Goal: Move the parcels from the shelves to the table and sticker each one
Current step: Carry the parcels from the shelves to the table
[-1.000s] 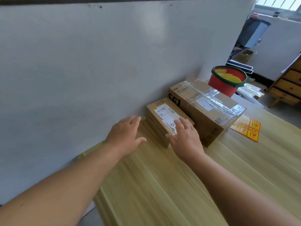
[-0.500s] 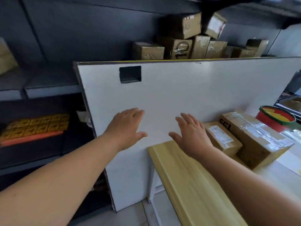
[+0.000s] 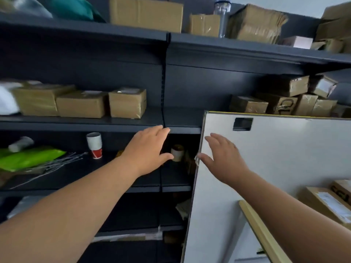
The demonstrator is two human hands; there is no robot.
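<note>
Dark shelves (image 3: pixel 133 124) fill the view ahead, holding several brown cardboard parcels. Three parcels sit in a row on the middle shelf, the nearest being a taped box (image 3: pixel 127 103). More parcels (image 3: pixel 281 103) crowd the same level to the right, behind a white board. My left hand (image 3: pixel 150 149) is stretched forward, fingers apart, holding nothing, just below that shelf's front edge. My right hand (image 3: pixel 222 158) is also empty and spread, in front of the white board's left edge. Two parcels (image 3: pixel 326 204) lie on the wooden table (image 3: pixel 260 230) at the lower right.
A white board (image 3: pixel 284 158) stands upright between table and shelves. The lower shelf holds a paper cup (image 3: pixel 94 145), a tape roll (image 3: pixel 177 152), a green bag (image 3: pixel 28 158) and loose cable ties. Larger boxes (image 3: pixel 146 14) and a clear bottle (image 3: pixel 222 16) sit on the top shelf.
My view has swung left and up from the table to the shelves. Both hands left the small parcel on the table and now reach out empty toward the shelving.
</note>
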